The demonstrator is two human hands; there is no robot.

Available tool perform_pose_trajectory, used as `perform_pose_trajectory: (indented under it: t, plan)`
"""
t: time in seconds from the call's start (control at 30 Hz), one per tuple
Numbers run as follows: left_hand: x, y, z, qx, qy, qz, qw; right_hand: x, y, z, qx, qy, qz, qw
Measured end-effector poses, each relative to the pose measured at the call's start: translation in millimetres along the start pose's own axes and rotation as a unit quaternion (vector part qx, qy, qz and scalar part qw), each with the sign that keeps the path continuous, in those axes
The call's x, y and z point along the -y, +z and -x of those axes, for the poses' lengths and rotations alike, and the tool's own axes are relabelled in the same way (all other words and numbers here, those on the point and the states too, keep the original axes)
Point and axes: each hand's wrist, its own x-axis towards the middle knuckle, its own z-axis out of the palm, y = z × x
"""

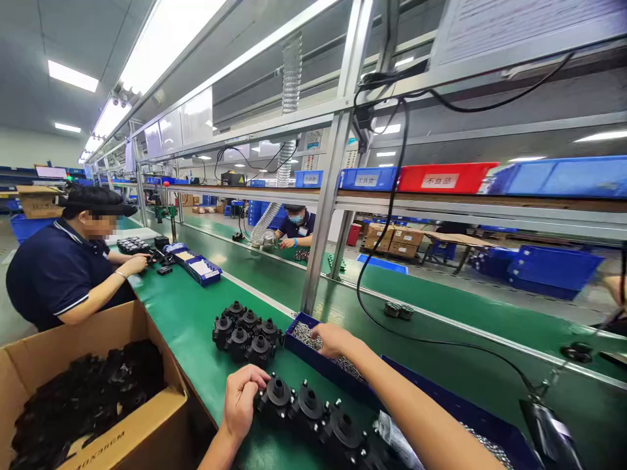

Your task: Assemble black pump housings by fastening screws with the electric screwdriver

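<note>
My left hand [243,399] is at the near end of a row of black round plastic housings [307,403]. Its fingers are curled, with the fingertips at the corner of the first housing [277,391]; whatever they pinch is too small to make out. Small silvery screws stand in the corners of these housings. My right hand [334,341] reaches across them into a long blue bin [321,363] of loose metal screws [304,333]. Its fingers bend down among the screws, and the tips are partly hidden.
More black housings [247,334] stand grouped on the green bench [196,313]. A cardboard box [142,431] of black parts is at lower left. A co-worker [63,261] sits beyond it. A black cable [362,287] hangs to a power screwdriver [551,431]. A metal post [321,241] rises behind the bin.
</note>
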Motion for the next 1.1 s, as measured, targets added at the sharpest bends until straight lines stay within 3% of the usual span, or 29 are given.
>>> perform_pose_trajectory:
  t: [0.1, 0.23, 0.33, 0.43, 0.53, 0.67, 0.9, 1.1]
  plan:
    - [2.9, -2.6, 4.9, -0.018, 0.020, 0.012, 1.000, -15.7, 12.6, -8.0, 0.070, 0.000, -0.035, 0.997]
    - [-9.0, -2.5, -9.0, -0.049, 0.033, -0.010, 0.998, -30.3, 24.9, -14.0, 0.050, -0.004, -0.103, 0.993]
    - [-27.6, 15.5, -51.8, 0.054, -0.053, -0.041, 0.996, -41.9, 26.4, -18.1, -0.005, 0.000, -0.167, 0.986]
    - [-33.2, 51.9, -109.5, 0.153, -0.127, -0.033, 0.979, -51.2, 26.5, -19.4, -0.054, -0.008, -0.241, 0.969]
    - [-20.1, 90.6, -155.3, 0.222, -0.238, -0.012, 0.945, -56.5, 27.9, -17.7, -0.097, -0.026, -0.305, 0.947]
    - [0.5, 123.5, -180.2, 0.277, -0.340, 0.042, 0.898, -60.2, 27.9, -15.7, -0.162, -0.042, -0.356, 0.919]
    - [15.4, 148.3, -184.5, 0.215, -0.365, 0.126, 0.897, -56.6, 16.2, -13.0, -0.239, -0.070, -0.372, 0.894]
    - [21.7, 158.2, -185.6, 0.156, -0.357, 0.147, 0.909, -53.2, 17.4, -16.4, -0.256, -0.048, -0.395, 0.881]
